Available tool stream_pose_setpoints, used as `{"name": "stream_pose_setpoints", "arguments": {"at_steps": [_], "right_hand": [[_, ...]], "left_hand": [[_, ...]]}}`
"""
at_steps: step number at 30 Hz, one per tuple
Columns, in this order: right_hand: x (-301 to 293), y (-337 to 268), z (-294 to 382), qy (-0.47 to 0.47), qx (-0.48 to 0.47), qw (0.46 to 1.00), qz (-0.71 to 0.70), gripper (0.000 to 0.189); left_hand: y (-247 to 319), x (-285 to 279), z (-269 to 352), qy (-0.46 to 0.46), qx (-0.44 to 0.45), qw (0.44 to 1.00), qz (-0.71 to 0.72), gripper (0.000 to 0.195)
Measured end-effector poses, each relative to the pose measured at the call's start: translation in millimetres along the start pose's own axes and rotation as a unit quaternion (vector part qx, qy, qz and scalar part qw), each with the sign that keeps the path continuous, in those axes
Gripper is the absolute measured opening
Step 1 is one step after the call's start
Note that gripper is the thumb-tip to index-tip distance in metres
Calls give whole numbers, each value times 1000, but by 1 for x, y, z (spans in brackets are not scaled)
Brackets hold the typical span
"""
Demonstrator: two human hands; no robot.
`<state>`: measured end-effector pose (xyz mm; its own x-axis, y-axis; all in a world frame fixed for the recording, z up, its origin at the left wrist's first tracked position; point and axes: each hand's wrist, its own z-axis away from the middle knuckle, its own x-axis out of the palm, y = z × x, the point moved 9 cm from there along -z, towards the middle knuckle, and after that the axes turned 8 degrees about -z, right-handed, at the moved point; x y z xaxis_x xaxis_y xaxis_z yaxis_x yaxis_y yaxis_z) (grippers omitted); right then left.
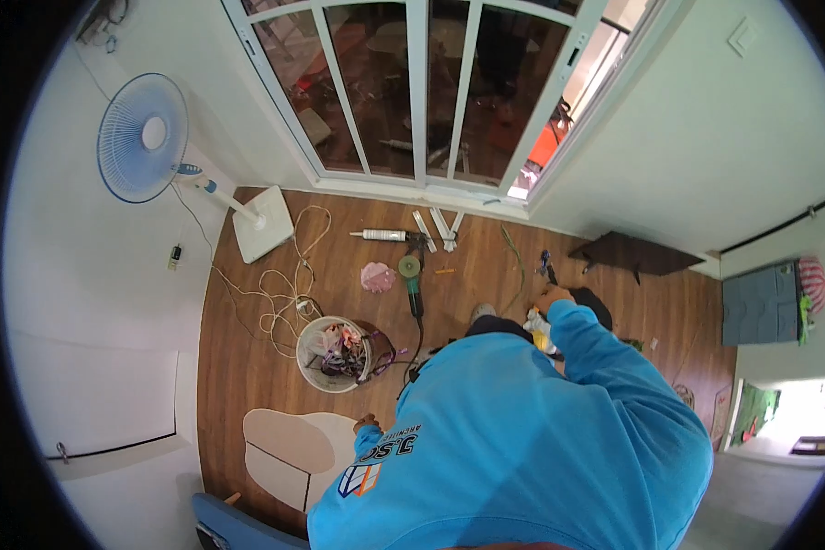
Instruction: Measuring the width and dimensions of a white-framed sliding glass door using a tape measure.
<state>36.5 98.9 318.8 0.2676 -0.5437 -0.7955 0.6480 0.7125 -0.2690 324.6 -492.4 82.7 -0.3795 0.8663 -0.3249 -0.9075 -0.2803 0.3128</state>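
Beyond my right knee, my right hand (553, 297) is closed around the black handle of a small tool (551, 276); its kind is too small to tell. A small blue and dark item (544, 260) shows just past that handle. Right of the hand lies a black cloth or bag (592, 307), and below it are white and yellow items (539, 331), partly hidden by my sleeve. On the other side, my left hand (367, 423) is low, by the edge of a rounded beige and cream board (292, 443); its grip is unclear. An angle grinder (413, 289) lies in front of me.
Ahead lie a caulking gun (388, 236), white strips (442, 228) and a pink cloth (378, 277). A rubbish-filled bucket (309, 368), looped cord (268, 297) and standing fan (265, 223) are left. Rightward are a dark panel (632, 256) and grey drawers (758, 302). A sliding glass door (418, 103) stands beyond.
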Motion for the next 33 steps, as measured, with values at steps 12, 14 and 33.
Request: {"name": "stream_pose_setpoints", "arguments": {"at_steps": [12,14,33], "right_hand": [[34,146,40,-9,195,981,-3,46],[43,167,31,23,162,986,-3,48],[34,204,-108,-90,223,965,-106,47]], "left_hand": [[87,-13,51,-3,67,998,-14,14],[110,-12,57,10,89,992,-87,13],[255,115,92,77,285,920,-258,25]]}}
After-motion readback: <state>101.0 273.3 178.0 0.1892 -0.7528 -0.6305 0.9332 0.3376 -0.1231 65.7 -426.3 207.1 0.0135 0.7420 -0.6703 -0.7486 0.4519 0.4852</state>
